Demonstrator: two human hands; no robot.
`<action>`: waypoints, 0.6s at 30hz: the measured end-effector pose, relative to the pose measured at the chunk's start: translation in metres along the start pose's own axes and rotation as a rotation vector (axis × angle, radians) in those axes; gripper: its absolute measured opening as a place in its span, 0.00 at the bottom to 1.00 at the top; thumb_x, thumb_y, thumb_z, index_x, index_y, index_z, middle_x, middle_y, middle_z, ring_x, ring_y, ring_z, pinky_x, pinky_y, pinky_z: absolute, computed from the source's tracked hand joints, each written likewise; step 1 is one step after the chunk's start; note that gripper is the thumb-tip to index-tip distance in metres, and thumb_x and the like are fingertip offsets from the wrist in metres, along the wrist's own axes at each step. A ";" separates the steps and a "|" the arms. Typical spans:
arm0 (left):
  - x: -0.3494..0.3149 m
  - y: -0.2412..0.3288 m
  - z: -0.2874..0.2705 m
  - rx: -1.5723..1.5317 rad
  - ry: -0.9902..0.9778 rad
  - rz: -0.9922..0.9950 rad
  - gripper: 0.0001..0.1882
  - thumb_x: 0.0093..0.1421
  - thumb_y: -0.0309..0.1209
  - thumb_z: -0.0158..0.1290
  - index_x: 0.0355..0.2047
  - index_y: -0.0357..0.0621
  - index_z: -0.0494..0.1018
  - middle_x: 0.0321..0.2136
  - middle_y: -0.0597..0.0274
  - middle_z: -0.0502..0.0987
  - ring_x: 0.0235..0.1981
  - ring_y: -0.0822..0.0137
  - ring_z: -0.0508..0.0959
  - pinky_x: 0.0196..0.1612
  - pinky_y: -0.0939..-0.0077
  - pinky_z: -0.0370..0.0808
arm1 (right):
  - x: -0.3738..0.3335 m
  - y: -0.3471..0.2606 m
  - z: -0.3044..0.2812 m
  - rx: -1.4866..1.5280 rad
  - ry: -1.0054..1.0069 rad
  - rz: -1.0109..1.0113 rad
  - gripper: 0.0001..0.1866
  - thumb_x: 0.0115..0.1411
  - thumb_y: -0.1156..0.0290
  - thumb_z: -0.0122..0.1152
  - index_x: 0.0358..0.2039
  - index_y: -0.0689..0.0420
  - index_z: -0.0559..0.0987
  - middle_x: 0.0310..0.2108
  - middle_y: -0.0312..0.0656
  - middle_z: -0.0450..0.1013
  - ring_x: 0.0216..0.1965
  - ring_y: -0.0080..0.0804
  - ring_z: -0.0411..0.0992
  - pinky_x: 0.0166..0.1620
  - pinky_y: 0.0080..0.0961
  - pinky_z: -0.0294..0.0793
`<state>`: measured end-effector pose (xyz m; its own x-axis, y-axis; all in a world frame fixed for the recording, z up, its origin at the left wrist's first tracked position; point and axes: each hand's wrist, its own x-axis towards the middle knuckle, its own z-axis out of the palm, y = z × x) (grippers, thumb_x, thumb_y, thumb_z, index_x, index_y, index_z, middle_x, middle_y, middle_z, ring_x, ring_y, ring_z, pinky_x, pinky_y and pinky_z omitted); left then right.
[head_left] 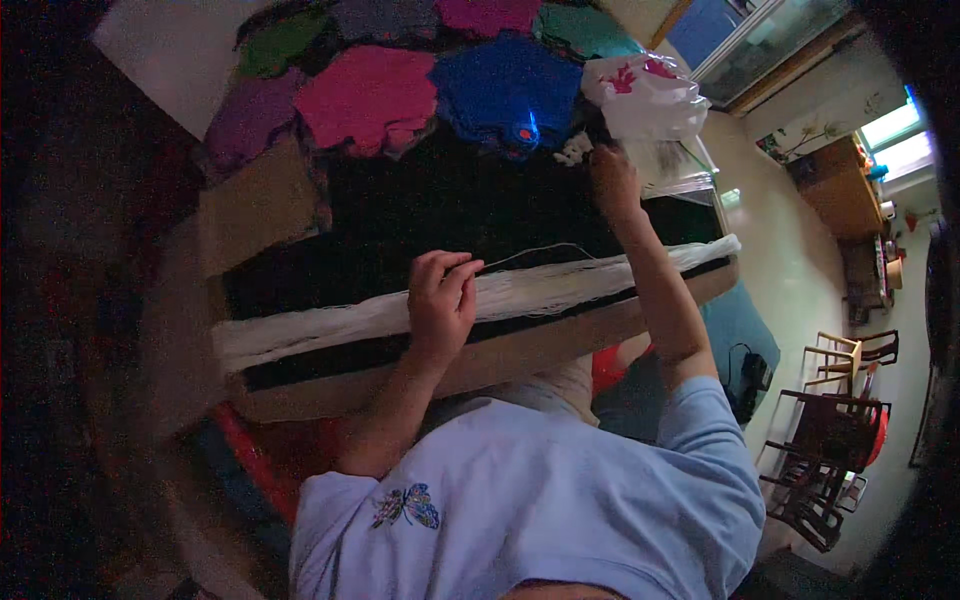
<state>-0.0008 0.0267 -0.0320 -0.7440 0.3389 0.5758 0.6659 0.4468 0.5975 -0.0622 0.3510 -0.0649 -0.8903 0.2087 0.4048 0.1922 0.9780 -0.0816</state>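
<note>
My left hand [440, 300] is closed in a pinch on the end of a thin white thread [540, 248], just above a long bundle of white threads [360, 318]. The bundle stretches crosswise over a black surface [430, 215]. The thread arcs off to the right and runs down toward the bundle. Farther away, my right hand [615, 185] reaches beside a small clump of white pieces [573, 150] and below a white plastic bag [645, 95] with red print. Its fingers are curled and partly hidden in the dark, so what they hold cannot be made out.
Beyond the black surface lie coloured soft-looking pieces: a pink one [367, 98], a blue one [507, 90], a purple one [250, 120], a green one [285, 45]. A brown cardboard-like edge [480, 360] runs nearest me. Dark wooden chairs [830, 430] stand on the right.
</note>
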 end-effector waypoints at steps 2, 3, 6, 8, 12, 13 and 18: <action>-0.004 -0.004 0.001 -0.001 -0.020 -0.011 0.10 0.46 0.20 0.52 0.31 0.45 0.74 0.33 0.63 0.72 0.39 0.60 0.69 0.43 0.69 0.67 | -0.003 -0.012 -0.017 0.111 -0.052 0.049 0.06 0.53 0.70 0.49 0.30 0.57 0.72 0.30 0.50 0.69 0.31 0.50 0.70 0.31 0.41 0.68; -0.005 -0.005 0.002 -0.014 -0.043 -0.016 0.11 0.46 0.21 0.51 0.32 0.46 0.74 0.34 0.64 0.73 0.40 0.60 0.69 0.45 0.68 0.66 | -0.007 -0.017 -0.030 0.212 -0.102 0.105 0.06 0.53 0.71 0.49 0.30 0.58 0.72 0.30 0.50 0.69 0.31 0.50 0.70 0.31 0.41 0.68; -0.005 -0.005 0.004 -0.034 -0.040 -0.022 0.11 0.46 0.20 0.51 0.31 0.46 0.74 0.33 0.64 0.73 0.40 0.61 0.69 0.45 0.68 0.66 | -0.020 -0.033 -0.064 0.473 0.069 0.066 0.04 0.50 0.74 0.52 0.28 0.59 0.73 0.28 0.48 0.68 0.31 0.48 0.69 0.31 0.37 0.67; -0.005 -0.003 0.005 -0.040 -0.052 -0.023 0.11 0.45 0.20 0.51 0.31 0.46 0.74 0.33 0.64 0.73 0.40 0.61 0.69 0.45 0.68 0.66 | -0.039 -0.024 -0.059 0.471 0.057 -0.009 0.03 0.48 0.76 0.53 0.26 0.59 0.73 0.26 0.47 0.68 0.30 0.46 0.69 0.31 0.35 0.67; -0.008 -0.005 0.007 -0.028 -0.077 -0.032 0.12 0.44 0.20 0.52 0.31 0.45 0.74 0.32 0.63 0.73 0.40 0.60 0.69 0.45 0.67 0.66 | -0.067 -0.034 -0.071 0.558 -0.262 -0.116 0.03 0.45 0.78 0.56 0.23 0.59 0.73 0.22 0.44 0.66 0.28 0.41 0.66 0.31 0.29 0.66; -0.009 -0.007 0.007 -0.024 -0.077 -0.035 0.12 0.44 0.20 0.52 0.31 0.45 0.74 0.32 0.63 0.73 0.40 0.60 0.69 0.45 0.67 0.66 | -0.068 -0.042 -0.079 0.562 -0.265 -0.119 0.03 0.45 0.78 0.56 0.23 0.59 0.73 0.22 0.44 0.66 0.28 0.41 0.66 0.31 0.29 0.66; -0.006 -0.005 0.008 -0.009 -0.147 -0.044 0.12 0.45 0.21 0.52 0.33 0.46 0.74 0.33 0.63 0.73 0.40 0.60 0.69 0.46 0.66 0.66 | -0.083 -0.046 -0.064 0.659 -0.157 -0.213 0.03 0.46 0.77 0.58 0.23 0.59 0.73 0.22 0.42 0.66 0.28 0.40 0.66 0.31 0.29 0.67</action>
<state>0.0003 0.0290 -0.0432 -0.7724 0.4365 0.4614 0.6321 0.4564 0.6262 0.0292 0.2882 -0.0365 -0.9393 -0.0375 0.3409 -0.2381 0.7868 -0.5694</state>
